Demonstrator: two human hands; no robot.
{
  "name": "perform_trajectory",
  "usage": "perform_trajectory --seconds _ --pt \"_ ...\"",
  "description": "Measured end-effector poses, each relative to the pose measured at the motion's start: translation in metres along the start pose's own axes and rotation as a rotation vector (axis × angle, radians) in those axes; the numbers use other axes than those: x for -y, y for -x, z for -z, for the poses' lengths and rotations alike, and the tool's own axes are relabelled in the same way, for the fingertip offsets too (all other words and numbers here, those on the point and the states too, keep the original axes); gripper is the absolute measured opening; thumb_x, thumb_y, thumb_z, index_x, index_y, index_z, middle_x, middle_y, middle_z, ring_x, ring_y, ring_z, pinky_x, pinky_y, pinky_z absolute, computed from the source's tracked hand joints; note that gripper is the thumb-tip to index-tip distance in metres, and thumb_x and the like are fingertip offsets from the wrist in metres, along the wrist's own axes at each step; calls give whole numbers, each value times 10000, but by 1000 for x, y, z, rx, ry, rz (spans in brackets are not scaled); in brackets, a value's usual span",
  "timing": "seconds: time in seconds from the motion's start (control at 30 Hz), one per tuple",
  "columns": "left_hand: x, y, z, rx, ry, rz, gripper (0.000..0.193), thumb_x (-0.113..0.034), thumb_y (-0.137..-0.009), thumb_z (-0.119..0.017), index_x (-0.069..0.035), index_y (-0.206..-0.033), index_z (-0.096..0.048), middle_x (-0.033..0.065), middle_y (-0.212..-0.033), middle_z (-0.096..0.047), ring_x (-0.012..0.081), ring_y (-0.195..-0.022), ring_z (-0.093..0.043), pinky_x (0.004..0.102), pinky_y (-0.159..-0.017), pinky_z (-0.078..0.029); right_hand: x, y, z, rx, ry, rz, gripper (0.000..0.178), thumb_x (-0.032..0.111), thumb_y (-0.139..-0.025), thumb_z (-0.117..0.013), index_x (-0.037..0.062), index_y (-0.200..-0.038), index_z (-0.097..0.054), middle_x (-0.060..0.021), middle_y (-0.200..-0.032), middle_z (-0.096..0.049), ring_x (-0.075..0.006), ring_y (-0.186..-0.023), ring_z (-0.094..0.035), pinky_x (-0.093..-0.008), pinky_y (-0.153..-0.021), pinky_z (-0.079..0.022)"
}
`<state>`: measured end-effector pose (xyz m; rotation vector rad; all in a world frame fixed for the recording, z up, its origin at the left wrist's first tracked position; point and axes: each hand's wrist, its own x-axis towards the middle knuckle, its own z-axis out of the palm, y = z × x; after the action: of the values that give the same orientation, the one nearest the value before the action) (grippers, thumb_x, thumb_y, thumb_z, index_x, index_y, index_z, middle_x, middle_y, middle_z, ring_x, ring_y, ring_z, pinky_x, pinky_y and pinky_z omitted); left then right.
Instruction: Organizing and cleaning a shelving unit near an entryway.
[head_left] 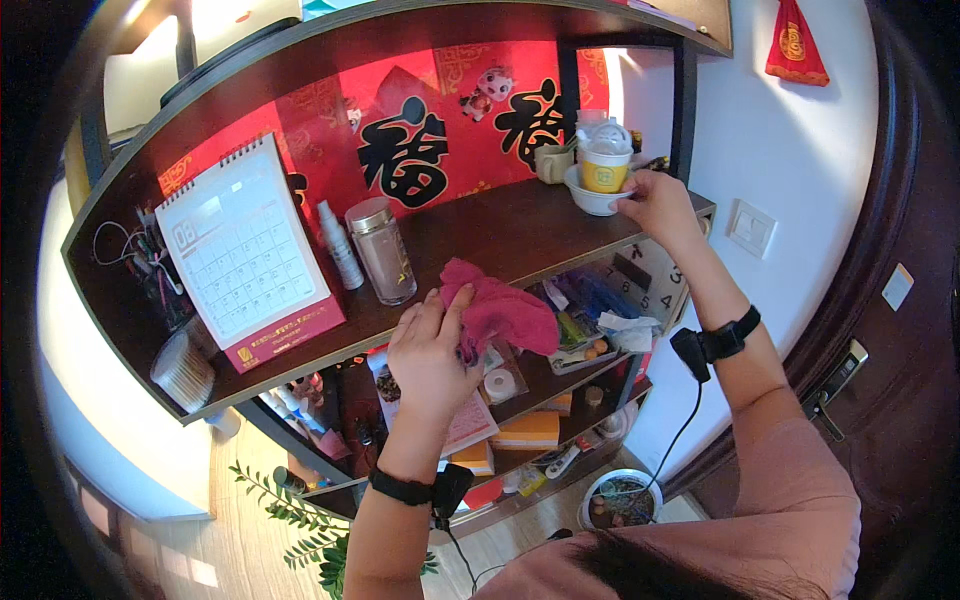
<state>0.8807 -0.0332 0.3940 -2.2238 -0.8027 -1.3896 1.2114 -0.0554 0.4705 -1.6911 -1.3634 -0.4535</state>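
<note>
My left hand (432,350) grips a crumpled magenta cloth (505,308) at the front edge of the dark brown shelf (480,232). With its fingers pinched on the rim, my right hand (660,208) holds a small white bowl (592,196) at the shelf's right end. Inside that bowl sits a yellow and white cup (604,172) with a clear domed lid. Whether the bowl touches the shelf, I cannot tell. Left of the cloth stand a tumbler (383,255) with a metallic lid and a slim white spray bottle (341,246).
A desk calendar (245,245), a tub of cotton swabs (183,372) and a pen holder crowd the left end. Behind the bowl is a beige mug (552,163). Lower shelves carry packets and boxes. A potted plant (620,500) stands on the floor beside the wall.
</note>
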Motion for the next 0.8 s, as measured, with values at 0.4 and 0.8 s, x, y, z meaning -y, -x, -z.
perform_trajectory --seconds 0.4,0.8 --pt "5 4 -2 22 -9 7 683 -208 -504 -755 -134 -1168 -615 201 -1050 -621 321 -945 -616 393 -895 -468 125 -75 -122 566 -204 354 310 305 -617 -825 82 -788 -694 -44 -764 -674 -154 -725 -631 -300 -678 -494" --pt "0 0 -1 7 15 -6 728 -161 -459 -749 -144 -1173 -606 196 -1066 -610 332 -960 -605 392 -883 -475 178 -84 -209 720 -323 413 333 274 -594 -832 85 -837 -703 -63 -794 -682 -200 -737 -640 -337 -679 -510"
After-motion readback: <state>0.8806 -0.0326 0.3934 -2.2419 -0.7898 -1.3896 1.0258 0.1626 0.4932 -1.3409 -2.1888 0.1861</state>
